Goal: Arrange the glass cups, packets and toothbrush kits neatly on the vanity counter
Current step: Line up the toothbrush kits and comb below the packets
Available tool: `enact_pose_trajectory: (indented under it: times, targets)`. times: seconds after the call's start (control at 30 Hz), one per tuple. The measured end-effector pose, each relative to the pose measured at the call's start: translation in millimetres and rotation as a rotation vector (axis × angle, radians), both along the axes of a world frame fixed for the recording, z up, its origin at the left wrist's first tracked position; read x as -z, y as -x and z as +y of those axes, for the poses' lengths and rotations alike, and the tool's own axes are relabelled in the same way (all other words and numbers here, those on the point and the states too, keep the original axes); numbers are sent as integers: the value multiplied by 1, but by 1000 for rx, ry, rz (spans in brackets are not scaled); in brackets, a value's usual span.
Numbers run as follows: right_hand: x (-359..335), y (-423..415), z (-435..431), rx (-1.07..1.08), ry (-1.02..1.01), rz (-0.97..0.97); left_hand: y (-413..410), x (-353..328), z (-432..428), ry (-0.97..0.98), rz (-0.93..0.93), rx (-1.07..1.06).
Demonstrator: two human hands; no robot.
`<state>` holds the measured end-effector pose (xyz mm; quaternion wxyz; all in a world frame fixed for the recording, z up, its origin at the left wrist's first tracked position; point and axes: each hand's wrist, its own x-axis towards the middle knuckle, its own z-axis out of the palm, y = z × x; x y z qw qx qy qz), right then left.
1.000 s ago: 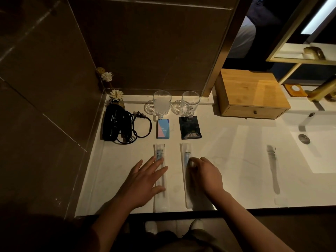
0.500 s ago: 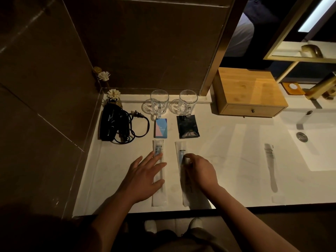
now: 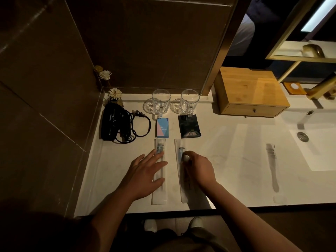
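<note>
Two glass cups, the left (image 3: 160, 101) and the right (image 3: 189, 101), stand side by side on coasters at the back of the white vanity counter (image 3: 227, 160). In front of them lie a blue packet (image 3: 162, 127) and a black packet (image 3: 189, 128). Nearer me, two wrapped toothbrush kits lie lengthwise and roughly parallel. My left hand (image 3: 143, 173) rests flat, fingers spread, on the left kit (image 3: 160, 195). My right hand (image 3: 199, 170) pinches the right kit (image 3: 179, 144) with curled fingers near its upper part.
A black hair dryer (image 3: 113, 122) with a coiled cord lies at the left by the wall, with small flowers (image 3: 115, 93) behind it. A wooden drawer box (image 3: 251, 93) stands at the back right. The sink (image 3: 316, 148) is at far right.
The view has shifted slightly. The right kit has slid a little to the left under my right hand, closer to the left kit. My left hand stays on the left kit.
</note>
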<state>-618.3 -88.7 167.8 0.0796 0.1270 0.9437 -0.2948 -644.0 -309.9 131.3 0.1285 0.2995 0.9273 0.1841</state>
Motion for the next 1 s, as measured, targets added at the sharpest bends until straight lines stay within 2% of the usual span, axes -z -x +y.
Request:
enact_pose_trajectory:
  times: [0.33, 0.5, 0.67, 0.8, 1.0]
  targets:
    - [4, 0, 2, 22, 31, 43, 1, 1, -7, -59, -13, -9]
    - [4, -4, 8, 13, 2, 62, 6, -1, -7, -134, -25, -175]
    - [1, 27, 31, 75, -59, 207, 17, 12, -6, -142, 52, -304]
    - [0, 59, 47, 171, -27, 160, 15, 17, -6, -115, 90, -313]
    - [7, 62, 45, 156, 3, 150, 18, 19, -7, -78, 92, -306]
